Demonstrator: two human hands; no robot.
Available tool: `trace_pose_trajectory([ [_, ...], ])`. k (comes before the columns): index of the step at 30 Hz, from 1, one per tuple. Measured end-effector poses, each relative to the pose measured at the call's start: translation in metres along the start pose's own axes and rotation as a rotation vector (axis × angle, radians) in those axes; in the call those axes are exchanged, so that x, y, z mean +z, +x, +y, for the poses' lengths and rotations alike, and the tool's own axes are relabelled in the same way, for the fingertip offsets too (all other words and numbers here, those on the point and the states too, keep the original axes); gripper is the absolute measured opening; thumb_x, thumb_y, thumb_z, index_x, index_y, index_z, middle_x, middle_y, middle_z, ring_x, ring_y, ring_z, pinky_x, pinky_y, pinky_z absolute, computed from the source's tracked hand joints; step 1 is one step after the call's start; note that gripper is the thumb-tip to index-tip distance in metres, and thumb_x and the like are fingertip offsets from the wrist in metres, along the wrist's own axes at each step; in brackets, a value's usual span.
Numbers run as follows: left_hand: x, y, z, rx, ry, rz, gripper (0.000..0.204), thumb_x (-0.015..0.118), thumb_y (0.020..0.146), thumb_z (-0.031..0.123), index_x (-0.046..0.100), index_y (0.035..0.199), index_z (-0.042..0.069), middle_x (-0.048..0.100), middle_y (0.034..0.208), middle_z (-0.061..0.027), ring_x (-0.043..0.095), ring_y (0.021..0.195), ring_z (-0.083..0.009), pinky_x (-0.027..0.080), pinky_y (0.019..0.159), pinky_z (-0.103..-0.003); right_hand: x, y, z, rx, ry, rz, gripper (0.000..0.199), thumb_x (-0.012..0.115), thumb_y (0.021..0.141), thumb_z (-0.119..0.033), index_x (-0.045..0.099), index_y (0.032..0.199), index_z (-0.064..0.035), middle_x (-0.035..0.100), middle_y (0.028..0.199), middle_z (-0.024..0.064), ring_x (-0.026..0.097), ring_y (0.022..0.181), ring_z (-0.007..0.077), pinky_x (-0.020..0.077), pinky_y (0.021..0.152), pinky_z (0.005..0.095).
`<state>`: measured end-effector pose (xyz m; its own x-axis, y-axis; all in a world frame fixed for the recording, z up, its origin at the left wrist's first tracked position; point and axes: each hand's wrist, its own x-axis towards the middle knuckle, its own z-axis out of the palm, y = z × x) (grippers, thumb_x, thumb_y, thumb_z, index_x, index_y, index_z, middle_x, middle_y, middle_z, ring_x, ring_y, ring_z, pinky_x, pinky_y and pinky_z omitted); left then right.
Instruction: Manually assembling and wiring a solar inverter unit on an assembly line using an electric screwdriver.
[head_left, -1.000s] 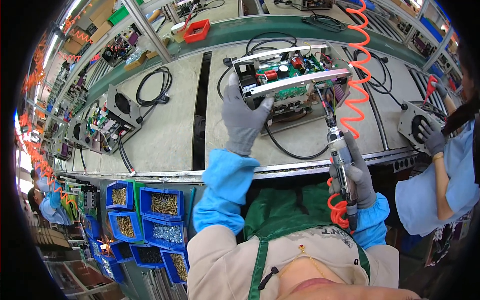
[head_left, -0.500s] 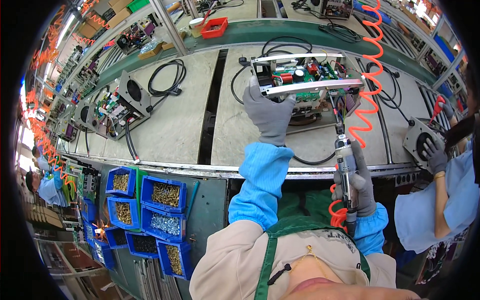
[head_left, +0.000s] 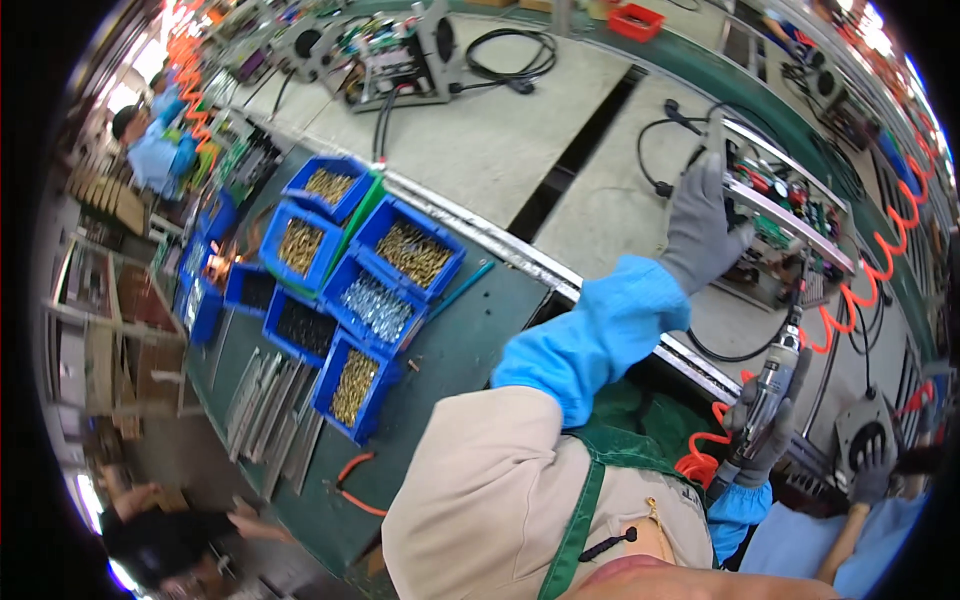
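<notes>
My left hand [head_left: 698, 228], in a grey glove, grips the near left end of an open metal chassis [head_left: 752, 205]. Its fingers lie along the end panel and the thumb is toward the near side. The chassis holds green circuit boards [head_left: 770, 235], and two pale metal bars run along its top. My right hand [head_left: 768, 425], also gloved, is wrapped round an air screwdriver [head_left: 774, 382]. The driver's thin bit points up at the chassis's near right side; whether it touches a screw there is too small to tell. An orange coiled hose [head_left: 845, 310] runs beside it.
Blue bins [head_left: 408, 250] of brass, silver and black screws stand on a green side table [head_left: 470, 345] at left. Metal strips [head_left: 270, 410] lie beside them. Another open unit [head_left: 395, 65] sits up the bench. At right, a co-worker's gloved hand [head_left: 873, 475] touches a fan panel.
The view has swung left, so the bench and chassis appear tilted and farther right, with more of the side table showing. Both my hands keep their holds on the chassis and the air screwdriver.
</notes>
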<state>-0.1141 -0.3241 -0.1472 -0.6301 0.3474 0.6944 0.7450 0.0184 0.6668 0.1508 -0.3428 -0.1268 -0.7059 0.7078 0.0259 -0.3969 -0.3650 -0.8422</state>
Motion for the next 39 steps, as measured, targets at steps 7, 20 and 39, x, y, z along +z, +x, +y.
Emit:
trace_pose_trajectory([
  [7, -0.256, -0.029, -0.050, -0.353, 0.303, -0.500, 0.026, 0.063, 0.085, 0.024, 0.070, 0.101, 0.005, 0.070, 0.090, -0.0153, 0.068, 0.084, -0.0300, 0.053, 0.074, -0.037, -0.024, -0.022, 0.023, 0.289, 0.149, -0.111, 0.069, 0.067, 0.084, -0.047, 0.038, 0.129, -0.0033, 0.057, 0.083, 0.0126, 0.062, 0.052, 0.0196, 0.0565, 0.045, 0.0335],
  [20, -0.346, -0.015, -0.122, -0.791, 1.139, -1.019, 0.064, 0.067, 0.075, 0.042, 0.057, 0.125, 0.004, 0.056, 0.126, -0.0172, 0.057, 0.116, -0.0325, 0.050, 0.093, -0.042, 0.034, -0.012, 0.027, 0.529, -0.329, -0.241, 0.116, 0.078, 0.063, -0.046, 0.012, 0.153, -0.0191, 0.055, 0.080, 0.0094, 0.058, 0.053, 0.0160, 0.0547, 0.047, 0.0273],
  [39, -0.338, -0.023, -0.121, -0.717, 1.179, -1.014, 0.041, 0.067, 0.079, 0.032, 0.067, 0.115, 0.013, 0.067, 0.112, -0.0137, 0.064, 0.105, -0.0310, 0.053, 0.086, -0.043, 0.034, -0.018, 0.032, 0.569, -0.415, -0.308, 0.113, 0.070, 0.057, -0.026, 0.012, 0.154, -0.0151, 0.054, 0.100, 0.0112, 0.057, 0.069, 0.0164, 0.0519, 0.055, 0.0277],
])
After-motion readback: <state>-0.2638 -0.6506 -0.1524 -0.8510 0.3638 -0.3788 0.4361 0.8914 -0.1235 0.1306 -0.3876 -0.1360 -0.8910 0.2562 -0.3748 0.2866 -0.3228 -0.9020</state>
